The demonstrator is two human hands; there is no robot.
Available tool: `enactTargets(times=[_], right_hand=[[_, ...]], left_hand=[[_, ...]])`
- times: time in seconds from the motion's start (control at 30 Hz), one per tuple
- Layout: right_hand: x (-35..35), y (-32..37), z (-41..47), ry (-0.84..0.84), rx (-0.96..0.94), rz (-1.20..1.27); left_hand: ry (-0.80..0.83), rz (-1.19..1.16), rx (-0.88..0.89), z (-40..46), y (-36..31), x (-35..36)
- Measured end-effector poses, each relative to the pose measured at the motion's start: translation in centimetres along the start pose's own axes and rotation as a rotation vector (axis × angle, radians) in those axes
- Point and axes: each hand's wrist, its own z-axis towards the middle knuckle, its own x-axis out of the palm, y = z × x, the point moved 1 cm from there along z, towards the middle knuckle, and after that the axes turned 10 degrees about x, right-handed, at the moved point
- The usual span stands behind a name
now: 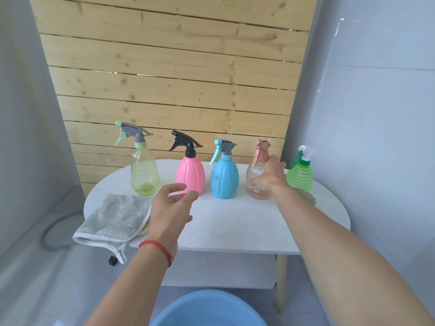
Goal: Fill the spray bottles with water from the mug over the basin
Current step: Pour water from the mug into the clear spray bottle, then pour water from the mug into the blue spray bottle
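Observation:
Several spray bottles stand in a row at the back of a white oval table (235, 231): a clear yellow-green bottle (143, 171), a pink bottle (190, 174), a blue bottle (223, 178), a clear peach bottle (255, 177) and a green bottle (300, 176). My right hand (270, 176) is stretched out in front of the peach bottle with fingers spread, holding nothing. My left hand (170, 208) hovers open over the table, just in front of the pink bottle. A blue basin (207, 309) sits on the floor below the table's front edge. No mug is in view.
A grey folded cloth (113, 220) lies on the table's left end, hanging over the edge. A wooden slat panel stands behind the table. A grey hose ring (50, 236) lies on the floor at left. The table has a lower shelf (223, 271).

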Motion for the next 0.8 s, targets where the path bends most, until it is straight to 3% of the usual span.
enactTargets(times=[0.2,0.47,0.6,0.7,0.73,0.8], right_hand=[[1.2,-1.0,1.4,0.092,0.062,0.005],[0.4,-0.6,0.1,-0.018,0.081,0.155],[-1.4,-0.7,-4.6,-0.356,-0.138,0.297],[-1.3,0.4,-6.8,-0.707,-0.465,0.232],[-1.3,1.4,-6.9,-0.681,-0.56,0.168],[-1.2,4.1,-6.4,-0.44,-0.648,0.04]], left_hand=[[-0.034,-0.048,-0.005,0.4,-0.5,0.0],[-0.029,0.0,-0.035,0.3,-0.4,-0.2],[-0.019,0.02,-0.059,-0.2,0.0,-0.3],[-0.025,0.041,-0.064,-0.5,0.0,-0.3],[-0.026,0.052,-0.06,-0.6,0.1,-0.2],[-0.01,0.083,-0.049,-1.1,0.1,0.1]])
